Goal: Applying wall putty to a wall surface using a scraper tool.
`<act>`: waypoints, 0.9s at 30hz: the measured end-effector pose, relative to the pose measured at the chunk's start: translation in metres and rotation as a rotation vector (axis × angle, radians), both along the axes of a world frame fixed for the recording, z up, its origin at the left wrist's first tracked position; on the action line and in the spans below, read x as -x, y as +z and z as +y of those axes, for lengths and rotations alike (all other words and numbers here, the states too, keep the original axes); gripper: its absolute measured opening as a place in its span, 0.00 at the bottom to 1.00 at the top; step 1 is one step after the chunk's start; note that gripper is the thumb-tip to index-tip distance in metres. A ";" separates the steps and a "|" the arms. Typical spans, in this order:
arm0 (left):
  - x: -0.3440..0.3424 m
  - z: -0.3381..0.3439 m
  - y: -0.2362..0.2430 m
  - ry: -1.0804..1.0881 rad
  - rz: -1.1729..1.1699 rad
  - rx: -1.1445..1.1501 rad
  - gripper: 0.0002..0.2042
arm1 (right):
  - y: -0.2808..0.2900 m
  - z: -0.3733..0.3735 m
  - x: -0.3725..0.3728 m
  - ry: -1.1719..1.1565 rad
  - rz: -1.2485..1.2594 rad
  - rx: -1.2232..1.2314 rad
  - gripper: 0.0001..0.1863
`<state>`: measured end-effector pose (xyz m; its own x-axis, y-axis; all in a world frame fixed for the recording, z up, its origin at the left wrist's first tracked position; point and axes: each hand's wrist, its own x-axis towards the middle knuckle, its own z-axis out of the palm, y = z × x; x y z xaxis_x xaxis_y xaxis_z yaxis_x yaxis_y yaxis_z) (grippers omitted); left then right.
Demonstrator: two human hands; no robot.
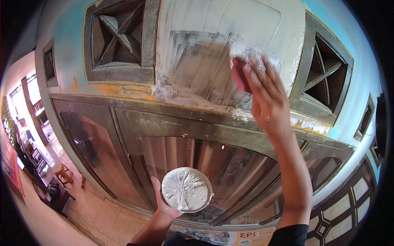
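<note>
My left hand (pixel 165 208) is wrapped round the side of a shallow round bowl (pixel 211 195), its thumb up along the near-left rim. Thick white putty (pixel 186 189) fills the bowl, its surface ridged. Up at the wall, my right hand (pixel 269 96) grips a red putty spreader (pixel 239 76). White putty clings to its upper edge and to my fingertips. The spreader touches the wall section (pixel 197 74) between two vents, where pale putty surrounds a bare grey-brown patch marked with thin streaks.
Wooden vents with crossed slats flank the section: a left vent (pixel 149 41) and a right vent (pixel 310 78). Below runs a dark wooden frame (pixel 160 117) with arched glass panes. A wooden stool (pixel 62 170) stands on the tiled floor (pixel 104 217) at the left. A patterned door (pixel 340 205) is at lower right.
</note>
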<state>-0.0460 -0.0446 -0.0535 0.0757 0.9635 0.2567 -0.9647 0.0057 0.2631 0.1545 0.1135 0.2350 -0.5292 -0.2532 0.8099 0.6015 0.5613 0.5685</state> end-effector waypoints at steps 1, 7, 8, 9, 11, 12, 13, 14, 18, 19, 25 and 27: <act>0.000 0.000 0.001 0.025 0.005 0.058 0.53 | 0.010 0.006 0.003 -0.029 0.013 0.002 0.33; 0.012 0.005 0.003 -0.014 -0.034 -0.001 0.54 | -0.047 0.012 0.009 -0.166 -0.177 0.194 0.33; 0.015 0.008 0.006 0.018 -0.003 0.037 0.54 | -0.072 0.014 0.005 -0.148 -0.241 0.232 0.33; 0.020 0.011 0.007 0.005 -0.021 -0.013 0.53 | -0.095 0.013 0.006 -0.115 -0.305 0.273 0.33; 0.028 0.009 0.014 0.023 -0.002 -0.023 0.53 | -0.106 -0.013 0.002 -0.132 -0.417 0.320 0.31; 0.030 0.011 0.018 0.043 0.017 -0.024 0.53 | -0.103 -0.020 0.000 -0.109 -0.439 0.336 0.30; 0.030 0.011 0.021 0.052 0.035 -0.034 0.53 | -0.093 -0.022 -0.001 -0.115 -0.439 0.336 0.30; 0.031 0.015 0.022 0.047 0.035 -0.034 0.53 | -0.075 -0.021 0.000 -0.105 -0.358 0.257 0.29; 0.037 0.019 0.019 0.001 0.010 -0.040 0.52 | 0.001 -0.007 0.015 -0.088 -0.056 0.036 0.30; 0.037 0.021 0.018 -0.015 -0.011 -0.061 0.52 | 0.012 -0.001 0.018 -0.095 -0.032 0.041 0.30; 0.041 0.016 0.022 -0.038 -0.056 -0.022 0.53 | -0.064 0.014 0.029 -0.193 -0.226 0.209 0.29; 0.045 0.016 0.022 -0.039 -0.054 -0.083 0.54 | -0.098 -0.003 0.031 -0.172 -0.360 0.286 0.29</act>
<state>-0.0906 -0.0288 -0.0311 0.0970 0.9354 0.3399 -0.9771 0.0245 0.2114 0.1233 0.1107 0.1368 -0.8027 0.0681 0.5924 0.4929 0.6350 0.5949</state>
